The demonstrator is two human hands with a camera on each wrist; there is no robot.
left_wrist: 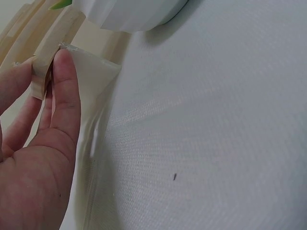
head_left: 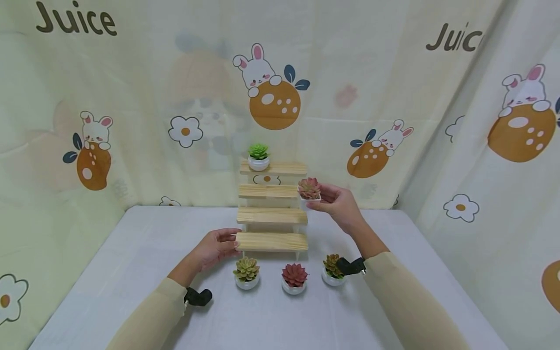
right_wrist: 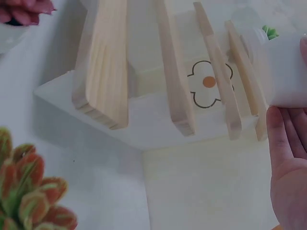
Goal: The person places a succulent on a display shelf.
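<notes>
one: four tiers on that stepped wooden stand [head_left: 272, 215]; which of them carries anything?

two: just the top tier [head_left: 286, 168]; a bright green succulent in a round white pot [head_left: 258, 157] sits at its left end; three more, the yellow-green succulent [head_left: 246, 270], the dark red succulent [head_left: 294, 276] and the bronze-green succulent [head_left: 332, 266], stand on the white table [head_left: 271, 323] in front.

one: and the pink succulent in the square white pot [head_left: 309, 189]?

two: up in the right hand [head_left: 342, 208]; thumb in front, fingers behind, pinching the pot beside the right end of the upper tiers; whether it touches a plank, i cannot tell.

one: the left hand [head_left: 216, 249]?

two: gripping the left end of the lowest plank [head_left: 271, 241] between thumb and fingers; to steady the stand, i suppose.

one: so the step in hand?

two: placing the pink one, i would judge; held, not yet set down; the second tier from the top [head_left: 268, 191] seems likeliest.

one: and the next move?

two: it calls for a small shift leftward over the wood, base brought level and lowered fully on; then a clean release; an overhanging corner could tip it.
</notes>
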